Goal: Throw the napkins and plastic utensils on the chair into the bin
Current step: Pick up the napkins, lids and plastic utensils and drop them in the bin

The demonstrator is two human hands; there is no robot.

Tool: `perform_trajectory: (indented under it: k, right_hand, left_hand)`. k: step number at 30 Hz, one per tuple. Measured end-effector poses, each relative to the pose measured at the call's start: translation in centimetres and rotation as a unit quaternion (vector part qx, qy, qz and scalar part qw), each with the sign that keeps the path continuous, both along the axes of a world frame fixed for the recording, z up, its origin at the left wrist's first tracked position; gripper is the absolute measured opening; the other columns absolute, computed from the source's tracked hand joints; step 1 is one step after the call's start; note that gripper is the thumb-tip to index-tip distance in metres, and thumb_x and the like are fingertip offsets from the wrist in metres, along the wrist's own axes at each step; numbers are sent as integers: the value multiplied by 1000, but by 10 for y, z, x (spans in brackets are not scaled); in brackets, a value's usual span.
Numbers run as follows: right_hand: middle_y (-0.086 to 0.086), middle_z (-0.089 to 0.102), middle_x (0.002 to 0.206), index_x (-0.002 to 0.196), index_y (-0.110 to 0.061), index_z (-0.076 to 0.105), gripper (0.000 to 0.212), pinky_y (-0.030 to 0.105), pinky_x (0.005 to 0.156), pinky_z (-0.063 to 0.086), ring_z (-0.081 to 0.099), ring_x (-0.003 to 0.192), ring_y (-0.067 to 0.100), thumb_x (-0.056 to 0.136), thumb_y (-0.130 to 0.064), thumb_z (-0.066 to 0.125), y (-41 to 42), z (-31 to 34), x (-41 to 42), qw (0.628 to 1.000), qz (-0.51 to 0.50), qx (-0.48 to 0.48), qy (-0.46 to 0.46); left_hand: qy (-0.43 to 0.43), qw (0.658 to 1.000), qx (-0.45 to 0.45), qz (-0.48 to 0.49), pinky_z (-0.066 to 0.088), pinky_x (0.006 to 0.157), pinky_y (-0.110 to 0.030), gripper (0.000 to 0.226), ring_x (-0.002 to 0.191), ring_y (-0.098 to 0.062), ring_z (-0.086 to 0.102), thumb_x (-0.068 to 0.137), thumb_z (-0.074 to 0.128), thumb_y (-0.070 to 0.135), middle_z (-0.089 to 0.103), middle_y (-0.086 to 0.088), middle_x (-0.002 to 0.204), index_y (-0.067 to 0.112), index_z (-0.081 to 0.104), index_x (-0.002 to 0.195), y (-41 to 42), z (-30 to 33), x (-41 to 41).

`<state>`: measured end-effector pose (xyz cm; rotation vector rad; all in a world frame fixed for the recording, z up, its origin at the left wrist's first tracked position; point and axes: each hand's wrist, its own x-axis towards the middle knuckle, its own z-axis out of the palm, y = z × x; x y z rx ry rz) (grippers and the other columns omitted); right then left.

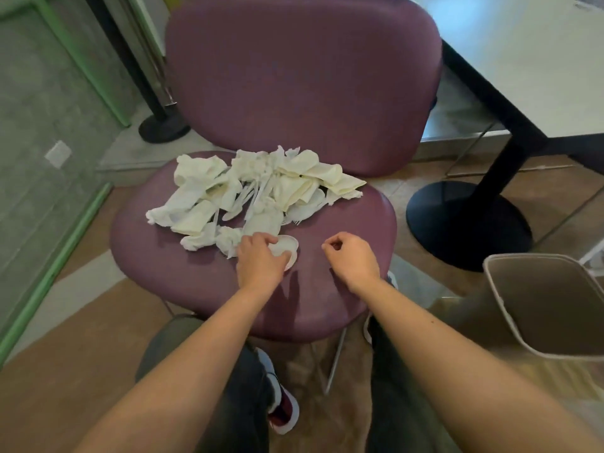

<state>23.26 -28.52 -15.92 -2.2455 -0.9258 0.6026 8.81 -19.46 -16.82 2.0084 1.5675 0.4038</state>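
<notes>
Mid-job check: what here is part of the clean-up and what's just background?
Job: napkins, plastic utensils, small white cup gripped by left hand, purple chair, bin, right hand.
Background: white table, black table base, stanchion base.

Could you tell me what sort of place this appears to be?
Probably a cafeteria or fast-food eatery: a padded purple chair, a pedestal-base table, and used napkins with plastic utensils.
</notes>
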Motion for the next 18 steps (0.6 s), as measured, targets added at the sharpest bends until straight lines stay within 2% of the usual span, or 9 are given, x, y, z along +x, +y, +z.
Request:
perform_trajectory:
  k: [4, 7, 10, 14, 16, 18]
  right_hand:
    - [-4, 71, 109, 106, -28, 71, 24, 40, 95, 48, 62, 107, 22, 91, -37, 55, 31, -9, -18, 998, 41, -34, -17]
    - [-4, 69, 116, 115, -30, 68, 33, 41, 99, 37, 57, 115, 24, 90, -46, 53, 52, -16, -28, 994, 71, -73, -41]
    - [1, 62, 124, 124, -29, 62, 51, 43, 97, 32, 52, 119, 26, 87, -61, 50, 66, -22, -34, 989, 84, -106, -67]
    - [6, 49, 136, 136, -30, 51, 75, 44, 103, 28, 43, 126, 29, 79, -77, 48, 77, -24, -40, 983, 76, -154, -70]
    - [5, 48, 137, 136, -29, 50, 78, 43, 103, 27, 41, 128, 28, 75, -77, 54, 80, -23, -41, 984, 60, -156, -53]
    - [3, 53, 132, 129, -25, 51, 76, 42, 101, 28, 43, 126, 26, 71, -71, 64, 82, -21, -40, 991, 20, -130, -11]
  left_hand:
    - [31, 998, -49, 29, 38, 99, -40, 69, 129, -29, 33, 72, 81, 44, 40, -7, 133, 17, 46, 125, 11, -8, -22]
    - [10, 996, -87, 21, 39, 101, -39, 78, 129, -26, 38, 69, 83, 43, 51, -1, 131, 17, 46, 133, 22, -17, -31]
    - [-6, 996, -87, -5, 51, 93, -41, 77, 109, -20, 60, 53, 78, 60, 66, 4, 112, 24, 63, 120, 30, -24, -32]
    - [-28, 994, -105, -13, 56, 84, -41, 81, 94, -15, 65, 42, 75, 62, 66, 1, 108, 27, 66, 115, 36, -33, -29]
    - [-41, 992, -123, -14, 56, 78, -33, 76, 87, -12, 66, 49, 83, 53, 65, 1, 108, 24, 64, 117, 32, -22, -28]
    - [-53, 988, -146, -8, 52, 60, -18, 64, 70, -5, 65, 62, 88, 34, 66, 5, 100, 18, 59, 117, 31, -16, -29]
